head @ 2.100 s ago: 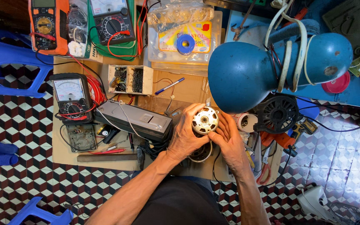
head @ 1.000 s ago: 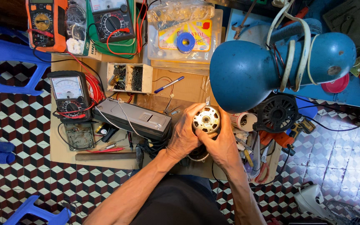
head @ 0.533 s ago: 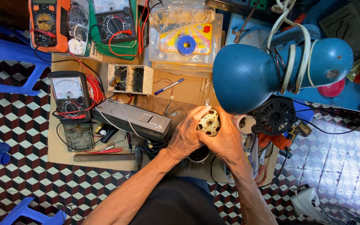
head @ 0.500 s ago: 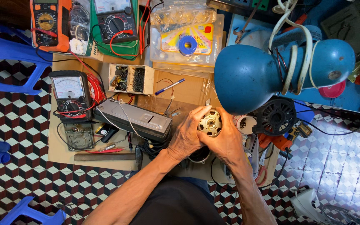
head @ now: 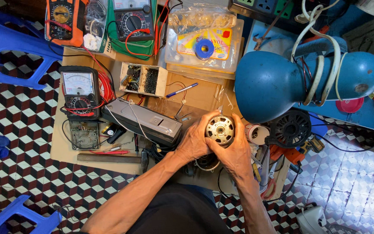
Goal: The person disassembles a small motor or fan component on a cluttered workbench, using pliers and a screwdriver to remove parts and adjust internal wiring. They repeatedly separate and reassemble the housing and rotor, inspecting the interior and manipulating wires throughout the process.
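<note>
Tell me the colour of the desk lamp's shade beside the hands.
The lamp shade is blue, shown in the head view.

Blue desk lamp, analog multimeter, blue pen, grey metal box

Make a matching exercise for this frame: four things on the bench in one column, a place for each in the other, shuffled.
Things:
1. round metal motor
2. blue pen
3. blue desk lamp
4. analog meter

Places:
A. at the left of the board, amid red leads
B. held between the left hand and right hand
C. right of the divided parts box
D. just right of the hands, above the black fan wheel

Pairs: 1-B, 2-C, 3-D, 4-A
</note>
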The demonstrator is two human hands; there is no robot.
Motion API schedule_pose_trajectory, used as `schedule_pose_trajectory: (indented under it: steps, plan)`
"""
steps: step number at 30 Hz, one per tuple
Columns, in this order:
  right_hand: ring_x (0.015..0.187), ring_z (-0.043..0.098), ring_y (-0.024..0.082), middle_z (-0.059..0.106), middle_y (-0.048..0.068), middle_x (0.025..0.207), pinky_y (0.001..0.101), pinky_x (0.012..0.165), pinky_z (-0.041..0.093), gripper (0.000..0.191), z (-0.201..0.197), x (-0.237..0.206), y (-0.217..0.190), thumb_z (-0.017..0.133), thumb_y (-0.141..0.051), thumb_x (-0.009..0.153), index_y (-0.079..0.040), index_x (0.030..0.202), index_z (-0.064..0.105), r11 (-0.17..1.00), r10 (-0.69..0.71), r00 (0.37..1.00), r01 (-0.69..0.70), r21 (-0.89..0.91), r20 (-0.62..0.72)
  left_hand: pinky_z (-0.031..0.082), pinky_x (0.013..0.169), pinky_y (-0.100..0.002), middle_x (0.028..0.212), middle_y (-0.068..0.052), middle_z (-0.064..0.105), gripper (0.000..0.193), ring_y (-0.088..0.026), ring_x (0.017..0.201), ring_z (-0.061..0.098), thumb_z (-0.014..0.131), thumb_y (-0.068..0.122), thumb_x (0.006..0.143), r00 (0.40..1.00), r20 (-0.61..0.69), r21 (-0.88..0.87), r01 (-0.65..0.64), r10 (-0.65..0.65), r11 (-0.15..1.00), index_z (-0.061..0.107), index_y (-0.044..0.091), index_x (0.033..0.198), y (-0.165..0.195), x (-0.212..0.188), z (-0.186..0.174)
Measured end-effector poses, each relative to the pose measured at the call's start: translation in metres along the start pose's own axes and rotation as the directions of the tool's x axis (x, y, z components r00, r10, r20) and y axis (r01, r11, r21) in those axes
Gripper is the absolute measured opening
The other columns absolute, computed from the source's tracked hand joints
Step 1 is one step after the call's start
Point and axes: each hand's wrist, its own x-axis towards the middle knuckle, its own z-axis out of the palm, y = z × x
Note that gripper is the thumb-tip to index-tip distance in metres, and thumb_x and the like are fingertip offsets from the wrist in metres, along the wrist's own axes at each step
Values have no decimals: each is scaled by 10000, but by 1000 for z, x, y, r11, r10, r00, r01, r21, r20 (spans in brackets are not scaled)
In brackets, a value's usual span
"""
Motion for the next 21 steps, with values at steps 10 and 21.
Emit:
schedule_pose_trajectory:
  steps: [10, 21]
  plan:
    - [1435, 471, 327, 400, 247, 1585, 415, 1127, 442, 856, 2, -59, 29, 678, -261, 911, -12, 1595, 226, 851, 335, 941, -283, 443, -43, 572, 990, -390, 1306, -147, 676, 936, -314, 1169, 708, 908, 330, 686, 997, -53, -87, 52, -57, 995, 421, 113, 1455, 2, -1, -7]
    - [1403, 481, 317, 399, 246, 1551, 414, 1101, 461, 813, 36, -144, 59, 654, -228, 921, -27, 1577, 218, 767, 538, 841, -459, 449, -58, 515, 1103, -403, 1532, -175, 531, 961, -351, 1335, 607, 917, 319, 697, 994, -54, -97, -98, 93, 990, 380, 90, 1460, -13, -13, -3]
